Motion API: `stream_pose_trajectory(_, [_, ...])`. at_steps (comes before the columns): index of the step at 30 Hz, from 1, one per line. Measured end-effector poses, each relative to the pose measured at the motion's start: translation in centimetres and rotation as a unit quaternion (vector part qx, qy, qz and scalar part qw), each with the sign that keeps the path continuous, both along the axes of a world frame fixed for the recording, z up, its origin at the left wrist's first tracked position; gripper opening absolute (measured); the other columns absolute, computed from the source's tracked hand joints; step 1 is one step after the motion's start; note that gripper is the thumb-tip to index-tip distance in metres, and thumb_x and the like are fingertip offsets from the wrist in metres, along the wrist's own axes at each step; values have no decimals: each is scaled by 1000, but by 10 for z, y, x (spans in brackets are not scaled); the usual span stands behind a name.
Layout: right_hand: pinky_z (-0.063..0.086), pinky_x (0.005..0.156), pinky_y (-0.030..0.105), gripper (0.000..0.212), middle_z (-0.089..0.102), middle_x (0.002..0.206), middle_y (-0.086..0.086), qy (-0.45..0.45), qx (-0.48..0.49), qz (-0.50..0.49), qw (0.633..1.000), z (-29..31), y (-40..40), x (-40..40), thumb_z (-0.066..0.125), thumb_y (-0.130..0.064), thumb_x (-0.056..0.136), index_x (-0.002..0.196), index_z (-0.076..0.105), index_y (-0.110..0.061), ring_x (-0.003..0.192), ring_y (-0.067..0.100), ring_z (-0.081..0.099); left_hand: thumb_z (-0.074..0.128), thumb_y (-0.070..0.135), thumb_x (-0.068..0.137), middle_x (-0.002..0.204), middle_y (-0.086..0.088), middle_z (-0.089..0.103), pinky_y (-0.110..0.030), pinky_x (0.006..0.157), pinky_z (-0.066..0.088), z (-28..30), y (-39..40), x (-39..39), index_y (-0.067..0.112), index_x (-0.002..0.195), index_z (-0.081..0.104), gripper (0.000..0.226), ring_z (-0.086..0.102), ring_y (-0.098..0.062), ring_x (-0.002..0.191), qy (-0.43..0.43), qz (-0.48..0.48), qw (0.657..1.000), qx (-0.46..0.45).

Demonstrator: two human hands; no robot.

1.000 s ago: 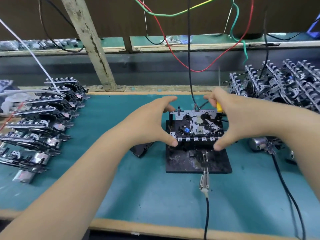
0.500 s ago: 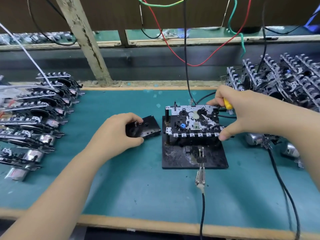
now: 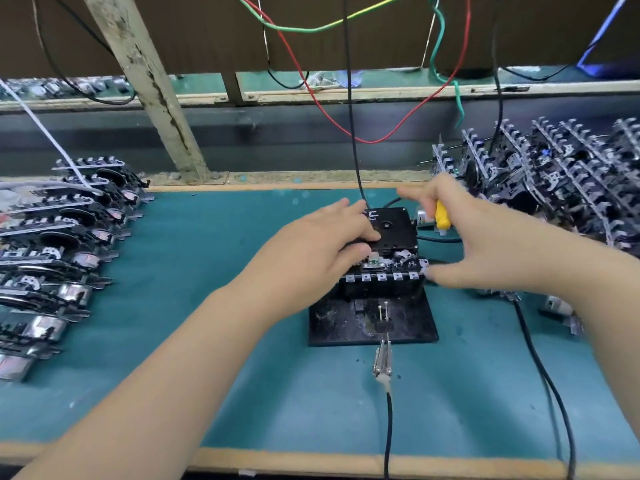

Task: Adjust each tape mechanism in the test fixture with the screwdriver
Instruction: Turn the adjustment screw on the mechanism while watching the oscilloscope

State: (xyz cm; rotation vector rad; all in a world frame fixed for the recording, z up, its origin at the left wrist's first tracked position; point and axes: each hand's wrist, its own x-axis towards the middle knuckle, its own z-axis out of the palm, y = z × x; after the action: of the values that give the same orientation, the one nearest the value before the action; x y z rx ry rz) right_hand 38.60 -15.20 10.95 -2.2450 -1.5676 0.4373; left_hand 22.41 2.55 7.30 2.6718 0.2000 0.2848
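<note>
The tape mechanism (image 3: 388, 268) sits in the test fixture (image 3: 372, 317), a black base plate near the middle of the green bench mat (image 3: 242, 393). A black cassette (image 3: 391, 230) lies on top of the mechanism, covering most of it; only the front row of metal tabs shows. The left hand (image 3: 322, 247) rests over the cassette's left side, fingers nearly straight along the top and thumb curled against the near edge, pinching it. The right hand (image 3: 460, 233) keeps the yellow-handled screwdriver (image 3: 442, 216) tucked in its palm while the forefinger points left and the thumb reaches down to touch the mechanism's front right corner.

A black cable (image 3: 388, 427) with a metal clip runs from the fixture's front edge toward the bench edge. To the left a row of mechanisms (image 3: 59, 244) lies well apart from the fixture; to the right a pile of mechanisms (image 3: 554, 181) stands just behind the right hand. Bare mat lies open in front and to the left.
</note>
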Motion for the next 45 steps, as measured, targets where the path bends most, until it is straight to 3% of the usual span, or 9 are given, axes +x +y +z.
stream_pose_trajectory(3, [41, 76, 12, 34, 67, 120, -24, 60, 151, -26, 986, -2, -1, -19, 61, -20, 84, 93, 31, -31, 93, -8, 60, 52, 47, 100, 164, 12, 28, -12, 110, 18, 1, 1, -3, 34, 135, 58, 37, 17, -1, 152, 11, -15, 1000, 21])
stream_pose_trajectory(9, [41, 67, 23, 28, 69, 92, -5, 77, 239, -109, 962, -35, 9, -29, 58, -24, 95, 86, 33, -32, 83, 23, 61, 75, 34, 77, 160, 12, 38, -3, 105, 19, 13, 9, -6, 35, 138, 56, 64, 30, 2, 143, 36, -38, 997, 58])
stream_pose_trajectory(14, [37, 63, 11, 32, 59, 79, -10, 134, 271, -131, 944, -40, 11, -32, 56, -15, 100, 85, 35, -34, 92, -6, 69, 75, 30, 75, 146, 9, 55, -21, 92, 36, 12, 9, -4, 33, 125, 58, 53, 43, 1, 124, 12, -36, 998, 58])
stream_pose_trajectory(18, [38, 65, 10, 27, 58, 76, -12, 160, 283, -135, 936, -41, 9, -34, 54, -15, 102, 86, 36, -29, 95, -6, 69, 72, 42, 84, 170, -5, 6, -36, 123, 17, -10, 9, -17, 34, 132, 56, 51, 3, -20, 157, -6, -16, 998, 65])
stream_pose_trajectory(21, [45, 77, 27, 27, 59, 78, -16, 163, 288, -143, 933, -43, 6, -37, 54, -15, 102, 87, 36, -28, 100, -2, 70, 73, 71, 65, 168, -4, -20, -68, 118, 14, -26, -4, -26, 44, 137, 45, 82, -22, -29, 154, -11, 26, 997, 65])
stream_pose_trajectory(24, [48, 90, 44, 28, 67, 84, -19, 159, 287, -155, 932, -43, 4, -40, 55, -16, 101, 87, 35, -31, 103, 10, 69, 76, 74, 53, 167, 2, -25, -70, 114, 24, -40, -23, -25, 48, 135, 39, 93, -21, -28, 154, -36, 68, 997, -28])
stream_pose_trajectory(32, [47, 99, 39, 31, 71, 90, -19, 167, 280, -156, 932, -40, 0, -42, 57, -8, 98, 89, 34, -28, 109, 0, 67, 92, 23, 67, 166, 20, 11, -31, 112, 37, -63, -36, -9, 52, 115, 53, 68, 31, -7, 148, -162, 139, 956, -203])
stream_pose_trajectory(38, [44, 90, 26, 34, 75, 98, -22, 165, 259, -176, 935, -51, -5, -40, 59, -10, 96, 89, 38, -35, 108, -8, 64, 87, 40, 65, 165, 26, 12, -23, 111, 32, -73, -39, -14, 57, 115, 56, 62, 27, -1, 149, -195, 118, 953, -200])
stream_pose_trajectory(45, [50, 90, 26, 19, 77, 93, -18, 193, 270, -126, 935, -30, 0, -27, 40, -54, 90, 97, 46, -38, 89, 13, 74, 76, 51, 32, 142, 8, 54, -26, 97, 42, -55, -24, -6, 56, 113, 61, 82, 51, -10, 128, -151, 164, 867, -445])
